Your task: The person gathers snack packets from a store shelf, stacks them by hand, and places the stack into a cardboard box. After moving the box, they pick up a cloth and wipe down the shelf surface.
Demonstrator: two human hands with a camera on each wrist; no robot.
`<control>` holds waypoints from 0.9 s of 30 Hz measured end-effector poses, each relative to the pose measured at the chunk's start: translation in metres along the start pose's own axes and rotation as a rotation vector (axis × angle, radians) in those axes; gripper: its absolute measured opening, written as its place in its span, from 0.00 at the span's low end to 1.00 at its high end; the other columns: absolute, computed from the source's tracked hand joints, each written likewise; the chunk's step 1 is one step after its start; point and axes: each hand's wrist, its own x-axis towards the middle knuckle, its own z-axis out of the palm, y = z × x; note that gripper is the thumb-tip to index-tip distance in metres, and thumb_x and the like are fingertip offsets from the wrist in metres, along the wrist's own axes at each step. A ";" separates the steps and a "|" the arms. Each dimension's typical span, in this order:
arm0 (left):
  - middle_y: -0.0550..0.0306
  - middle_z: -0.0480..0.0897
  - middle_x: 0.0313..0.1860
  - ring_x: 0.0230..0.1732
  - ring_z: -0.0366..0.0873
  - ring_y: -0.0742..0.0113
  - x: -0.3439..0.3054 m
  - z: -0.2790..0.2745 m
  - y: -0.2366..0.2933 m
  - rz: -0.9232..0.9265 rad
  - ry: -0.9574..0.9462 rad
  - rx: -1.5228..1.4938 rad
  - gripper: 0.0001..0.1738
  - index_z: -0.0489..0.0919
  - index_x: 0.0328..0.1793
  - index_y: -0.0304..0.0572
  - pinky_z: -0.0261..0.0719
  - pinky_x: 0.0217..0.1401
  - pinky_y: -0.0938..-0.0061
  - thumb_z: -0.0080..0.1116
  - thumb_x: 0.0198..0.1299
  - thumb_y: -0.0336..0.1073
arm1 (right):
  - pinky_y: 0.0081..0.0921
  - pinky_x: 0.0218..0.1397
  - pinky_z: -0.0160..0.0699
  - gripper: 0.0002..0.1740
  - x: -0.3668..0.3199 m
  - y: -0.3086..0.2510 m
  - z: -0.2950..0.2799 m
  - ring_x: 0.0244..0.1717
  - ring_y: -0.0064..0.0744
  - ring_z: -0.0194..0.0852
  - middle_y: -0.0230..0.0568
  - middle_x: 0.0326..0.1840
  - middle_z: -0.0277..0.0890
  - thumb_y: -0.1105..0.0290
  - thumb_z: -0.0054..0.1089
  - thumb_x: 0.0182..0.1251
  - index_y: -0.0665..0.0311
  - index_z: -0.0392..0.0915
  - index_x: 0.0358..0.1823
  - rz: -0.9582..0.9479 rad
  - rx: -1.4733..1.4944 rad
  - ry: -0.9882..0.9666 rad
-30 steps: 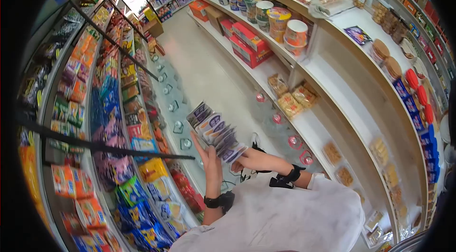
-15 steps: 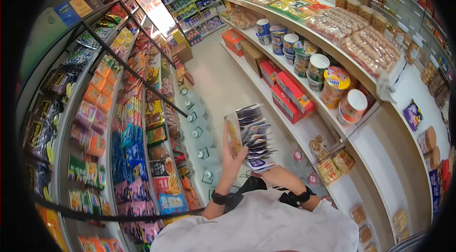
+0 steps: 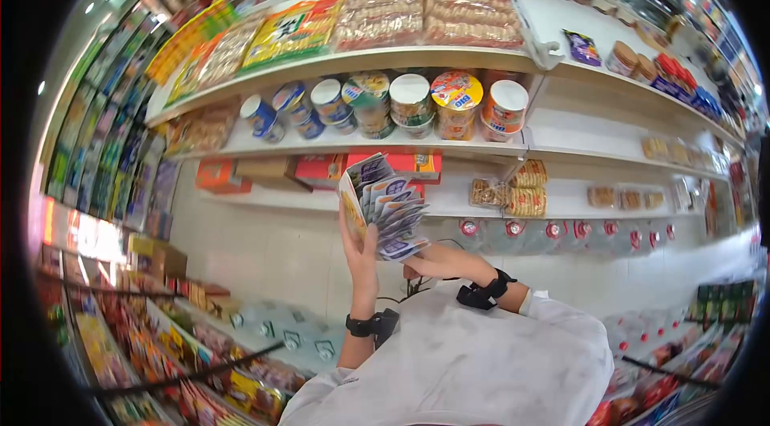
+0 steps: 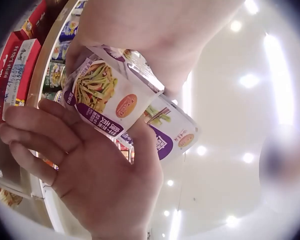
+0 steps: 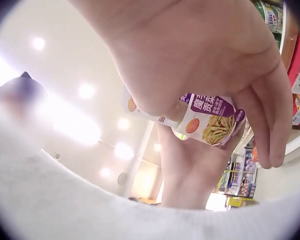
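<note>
A stack of flat white-and-purple snack packets (image 3: pixel 389 213) is held upright and fanned out before the body in the head view. My left hand (image 3: pixel 361 261) holds its left side, the thumb against the packets and fingers behind. My right hand (image 3: pixel 437 260) grips the stack's lower right end. In the left wrist view, the front packet (image 4: pixel 105 97) shows a picture of food strips and an orange oval logo. The right wrist view has the right hand (image 5: pixel 200 60) over a packet (image 5: pixel 210 120), thumb and fingers on either side, partly hiding it.
Ahead stands a white shelf unit (image 3: pixel 561 141) with a row of instant noodle cups (image 3: pixel 411 101), red boxes (image 3: pixel 321 168) and bagged biscuits (image 3: pixel 527 189). Large clear bottles (image 3: pixel 553 240) line the floor below it. Behind, another rack (image 3: pixel 200 370) carries packaged snacks.
The head view has swung to the right, from looking along the aisle to facing the shelf with the noodle cups. Both hands keep hold of the packets, which now lean and fan differently.
</note>
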 end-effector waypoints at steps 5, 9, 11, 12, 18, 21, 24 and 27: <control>0.55 0.73 0.75 0.75 0.70 0.63 0.059 -0.034 0.007 -0.205 -0.151 -0.266 0.36 0.57 0.87 0.47 0.67 0.78 0.67 0.50 0.80 0.51 | 0.32 0.46 0.85 0.27 0.036 0.002 0.012 0.39 0.35 0.88 0.45 0.36 0.87 0.51 0.53 0.80 0.73 0.78 0.55 -0.074 0.128 0.186; 0.54 0.68 0.81 0.80 0.66 0.51 0.130 -0.059 -0.034 -0.367 -0.190 -0.582 0.38 0.61 0.84 0.47 0.63 0.84 0.48 0.37 0.81 0.63 | 0.31 0.51 0.86 0.20 0.044 0.005 -0.021 0.42 0.33 0.88 0.46 0.41 0.88 0.59 0.59 0.77 0.73 0.80 0.52 -0.129 0.042 0.492; 0.54 0.68 0.81 0.81 0.66 0.49 0.162 -0.057 -0.027 -0.436 -0.152 -0.656 0.39 0.63 0.83 0.46 0.62 0.84 0.46 0.39 0.79 0.65 | 0.31 0.52 0.85 0.18 0.041 0.004 -0.054 0.44 0.32 0.88 0.45 0.43 0.88 0.62 0.60 0.77 0.73 0.81 0.53 -0.136 -0.025 0.686; 0.54 0.69 0.81 0.80 0.66 0.50 0.183 -0.060 -0.026 -0.400 -0.177 -0.651 0.39 0.63 0.83 0.46 0.62 0.84 0.46 0.41 0.79 0.65 | 0.30 0.53 0.85 0.17 0.038 0.003 -0.075 0.45 0.32 0.88 0.44 0.44 0.88 0.63 0.60 0.77 0.72 0.81 0.54 -0.143 -0.055 0.787; 0.56 0.77 0.72 0.73 0.74 0.58 0.286 -0.063 0.003 -0.184 -0.365 -0.342 0.33 0.69 0.79 0.48 0.70 0.78 0.55 0.47 0.79 0.59 | 0.35 0.66 0.78 0.14 0.034 0.016 -0.217 0.61 0.44 0.82 0.53 0.60 0.80 0.68 0.64 0.73 0.68 0.81 0.55 -0.430 -0.163 1.578; 0.57 0.78 0.70 0.70 0.77 0.58 0.331 -0.036 0.029 -0.138 -0.370 -0.222 0.30 0.69 0.78 0.49 0.74 0.76 0.53 0.46 0.80 0.57 | 0.42 0.74 0.71 0.14 0.045 0.026 -0.283 0.72 0.56 0.72 0.57 0.73 0.71 0.68 0.65 0.71 0.64 0.84 0.55 -0.380 -0.394 1.806; 0.56 0.75 0.74 0.74 0.73 0.57 0.369 -0.010 0.045 -0.173 -0.466 -0.214 0.34 0.67 0.80 0.46 0.70 0.79 0.54 0.46 0.80 0.61 | 0.51 0.80 0.60 0.14 0.058 0.042 -0.340 0.79 0.62 0.61 0.59 0.80 0.63 0.66 0.66 0.70 0.60 0.86 0.55 -0.350 -0.671 1.913; 0.53 0.77 0.70 0.70 0.77 0.54 0.396 0.014 0.059 -0.171 -0.487 -0.124 0.33 0.67 0.79 0.48 0.82 0.68 0.50 0.43 0.80 0.60 | 0.60 0.85 0.48 0.15 0.071 0.076 -0.377 0.85 0.59 0.52 0.60 0.81 0.62 0.66 0.64 0.72 0.58 0.87 0.56 0.007 -0.775 1.934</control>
